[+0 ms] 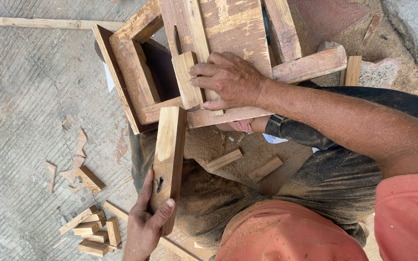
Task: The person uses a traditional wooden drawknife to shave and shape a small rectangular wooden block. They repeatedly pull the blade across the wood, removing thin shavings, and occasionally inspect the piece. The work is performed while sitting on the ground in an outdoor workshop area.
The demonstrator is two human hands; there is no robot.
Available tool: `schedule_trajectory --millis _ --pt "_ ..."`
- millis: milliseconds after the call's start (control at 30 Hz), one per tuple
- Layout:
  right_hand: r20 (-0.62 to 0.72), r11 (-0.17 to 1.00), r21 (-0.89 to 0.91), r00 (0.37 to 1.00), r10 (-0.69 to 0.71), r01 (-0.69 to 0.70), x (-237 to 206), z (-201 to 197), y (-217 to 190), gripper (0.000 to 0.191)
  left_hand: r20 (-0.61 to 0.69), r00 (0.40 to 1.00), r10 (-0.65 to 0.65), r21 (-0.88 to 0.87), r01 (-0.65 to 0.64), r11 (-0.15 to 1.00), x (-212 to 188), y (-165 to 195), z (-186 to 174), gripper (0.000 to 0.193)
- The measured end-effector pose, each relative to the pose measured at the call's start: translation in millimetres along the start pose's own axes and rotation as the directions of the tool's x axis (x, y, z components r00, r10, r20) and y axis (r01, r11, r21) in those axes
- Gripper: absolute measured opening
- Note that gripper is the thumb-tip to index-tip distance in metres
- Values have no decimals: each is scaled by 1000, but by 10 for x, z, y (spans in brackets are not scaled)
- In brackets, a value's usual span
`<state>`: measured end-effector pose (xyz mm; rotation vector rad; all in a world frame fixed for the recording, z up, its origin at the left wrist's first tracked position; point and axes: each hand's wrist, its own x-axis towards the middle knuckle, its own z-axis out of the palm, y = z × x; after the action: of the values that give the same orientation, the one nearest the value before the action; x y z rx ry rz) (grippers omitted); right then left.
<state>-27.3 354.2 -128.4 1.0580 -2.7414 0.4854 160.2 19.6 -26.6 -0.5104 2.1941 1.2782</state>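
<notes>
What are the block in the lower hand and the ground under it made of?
The block in the left hand looks like bare, unfinished wood: tan grain, a dark knot hole. The ground seems to be grey concrete with fine brushed lines, though that is less sure.

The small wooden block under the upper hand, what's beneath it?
The small wooden block lies on a wooden frame, pressed by the right hand. A metal tip pokes out at its lower end. The fingers hide whatever lies beneath them.
</notes>
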Motion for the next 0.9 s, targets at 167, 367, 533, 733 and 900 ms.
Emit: schedule_trajectory --millis 167,367,533,733,900 --pt "-4 1000 8 1000 0 0 6 9 19 66 0 999 36 -29 -36 999 13 -8 6 92" --pt "1 1000 -4 1000 -4 4 19 20 46 68 15 1000 20 -50 -20 999 26 -9 5 92" --pt "9 1000 -16 1000 -9 9 8 21 67 68 2 1000 7 -37 -7 999 37 18 27 91" --pt "1 1000 4 1000 2 -2 15 10 82 67 -7 1000 -14 -43 13 999 43 103 42 91" --pt "-4 1000 -18 1000 -1 1 19 -8 105 66 -20 996 -87 -42 86 995 49 141 47 91"
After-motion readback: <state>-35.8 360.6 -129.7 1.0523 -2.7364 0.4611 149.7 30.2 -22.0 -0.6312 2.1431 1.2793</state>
